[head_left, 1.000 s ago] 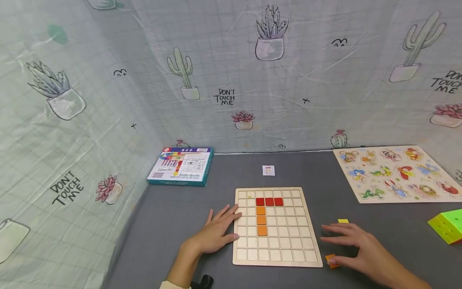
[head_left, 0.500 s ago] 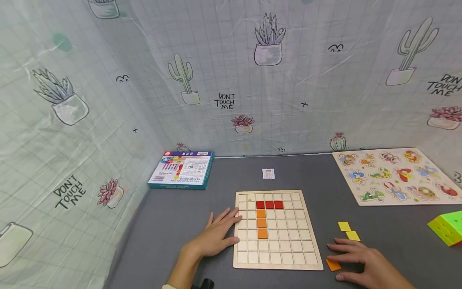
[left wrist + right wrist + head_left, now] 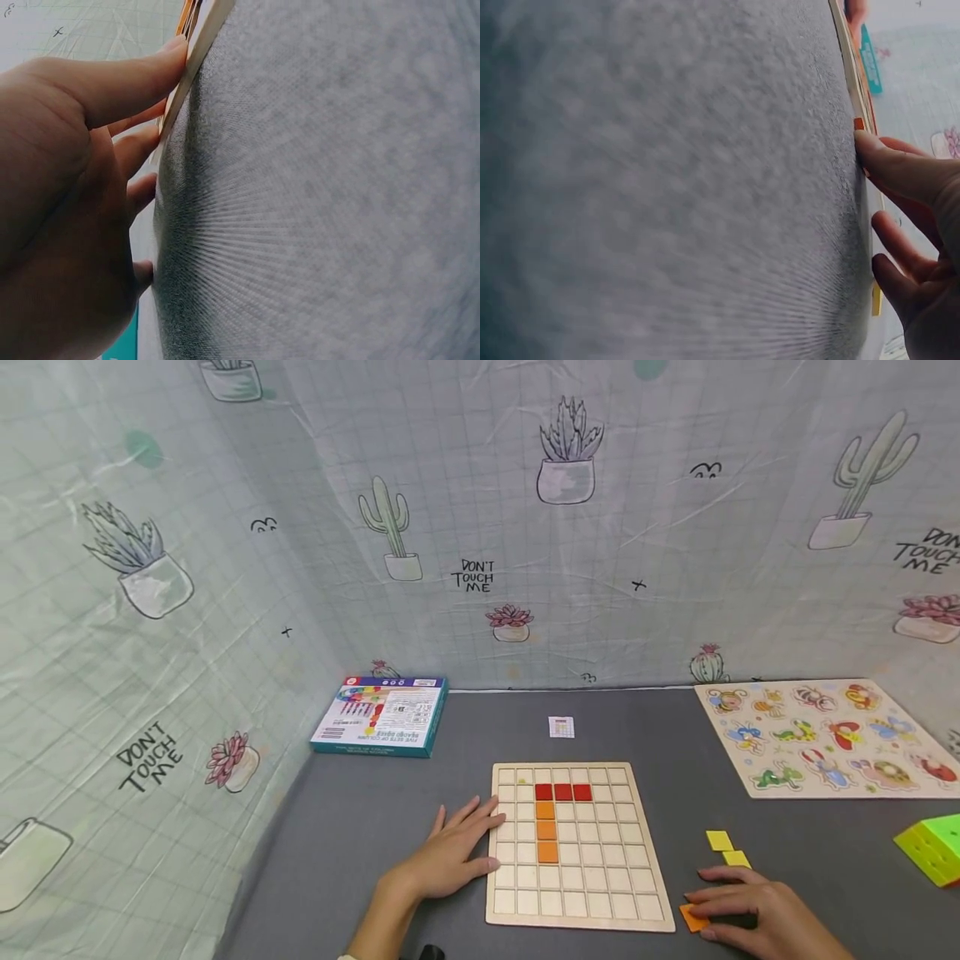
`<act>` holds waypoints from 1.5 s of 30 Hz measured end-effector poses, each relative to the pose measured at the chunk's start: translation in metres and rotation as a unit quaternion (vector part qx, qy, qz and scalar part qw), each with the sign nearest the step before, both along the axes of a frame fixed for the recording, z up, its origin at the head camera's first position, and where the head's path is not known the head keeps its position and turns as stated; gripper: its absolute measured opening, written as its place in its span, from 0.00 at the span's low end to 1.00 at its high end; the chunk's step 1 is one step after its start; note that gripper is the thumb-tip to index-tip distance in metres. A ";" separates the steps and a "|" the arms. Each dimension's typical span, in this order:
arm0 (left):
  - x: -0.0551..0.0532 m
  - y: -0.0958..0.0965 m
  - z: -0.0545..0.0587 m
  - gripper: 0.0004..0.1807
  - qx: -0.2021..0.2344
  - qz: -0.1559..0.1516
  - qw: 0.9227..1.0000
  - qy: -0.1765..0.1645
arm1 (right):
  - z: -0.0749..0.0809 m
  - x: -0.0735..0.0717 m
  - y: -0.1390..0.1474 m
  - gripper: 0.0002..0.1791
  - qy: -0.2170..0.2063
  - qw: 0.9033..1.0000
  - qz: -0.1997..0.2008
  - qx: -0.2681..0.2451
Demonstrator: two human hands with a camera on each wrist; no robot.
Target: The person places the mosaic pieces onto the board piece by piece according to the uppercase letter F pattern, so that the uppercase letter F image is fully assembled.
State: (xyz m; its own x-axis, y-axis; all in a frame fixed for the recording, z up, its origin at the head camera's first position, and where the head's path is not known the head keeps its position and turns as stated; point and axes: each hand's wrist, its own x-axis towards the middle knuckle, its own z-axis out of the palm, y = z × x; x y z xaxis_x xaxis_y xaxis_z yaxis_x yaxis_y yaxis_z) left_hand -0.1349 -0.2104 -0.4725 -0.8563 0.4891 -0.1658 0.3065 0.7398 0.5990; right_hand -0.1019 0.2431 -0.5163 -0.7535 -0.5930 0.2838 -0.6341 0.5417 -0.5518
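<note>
A wooden grid board [image 3: 592, 893] lies on the grey table, with three red tiles [image 3: 563, 792] in a row and three orange tiles [image 3: 547, 831] in a column below the leftmost red one. My left hand [image 3: 447, 857] rests at the board's left edge, fingers spread over the rim; the left wrist view shows the thumb [image 3: 142, 82] against that edge. Right of the board's near corner, my right hand [image 3: 761, 914] pinches a loose orange tile [image 3: 692, 919] between thumb and fingers. In the right wrist view the tile's orange edge [image 3: 859, 124] shows at the thumb tip.
Two yellow tiles [image 3: 719, 841] lie just beyond my right hand. A small printed card [image 3: 561, 727] is behind the board. Further out are a boxed game [image 3: 382, 718], an insect puzzle board [image 3: 828, 735] and a yellow-green cube [image 3: 930, 850]. A patterned cloth [image 3: 480, 527] hangs behind.
My right hand has drawn nearer to me, uncovering the yellow tiles, and its thumb and fingers have closed on the orange tile. The left hand stays at the board's edge.
</note>
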 end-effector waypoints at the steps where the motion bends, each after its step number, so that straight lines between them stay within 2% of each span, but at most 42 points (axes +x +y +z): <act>1: 0.001 0.000 0.000 0.34 -0.001 0.000 1.000 0.000 | 0.000 0.000 0.000 0.18 0.011 1.000 0.005 -0.004; 4: 0.002 0.001 -0.001 0.34 -0.003 -0.002 1.000 -0.001 | 0.002 0.000 -0.001 0.18 0.016 0.999 0.016 -0.023; 7: 0.003 0.002 -0.002 0.34 -0.002 -0.002 1.000 -0.002 | 0.005 0.000 -0.001 0.18 0.026 0.999 0.010 -0.041; 14: 0.004 0.004 -0.001 0.33 -0.006 -0.002 1.000 0.002 | 0.011 0.002 -0.011 0.22 0.075 0.994 -0.053 -0.063; 18: 0.004 0.005 -0.002 0.33 -0.006 -0.003 1.000 0.003 | 0.015 0.004 -0.019 0.24 0.095 0.991 -0.073 -0.067; 23: 0.003 0.006 -0.003 0.33 -0.010 0.000 1.000 0.004 | 0.022 0.004 -0.031 0.20 0.074 0.991 -0.082 -0.071; 27: 0.000 0.007 -0.004 0.33 -0.013 0.001 1.000 0.010 | 0.024 0.002 -0.043 0.19 0.056 0.991 -0.078 -0.096; 30: -0.001 0.007 -0.003 0.34 -0.014 0.000 1.000 0.009 | 0.023 0.000 -0.050 0.19 0.048 0.990 -0.056 -0.124; 34: -0.002 0.007 -0.002 0.34 -0.019 0.001 1.000 0.007 | 0.022 -0.003 -0.058 0.18 0.028 0.990 -0.034 -0.136; 41: -0.001 0.004 0.000 0.33 -0.019 0.005 1.000 0.008 | 0.033 -0.010 -0.081 0.11 -0.015 0.994 -0.048 -0.101; 45: 0.000 0.003 0.000 0.33 -0.020 0.007 1.000 0.009 | 0.040 -0.013 -0.098 0.10 -0.035 0.993 -0.046 -0.101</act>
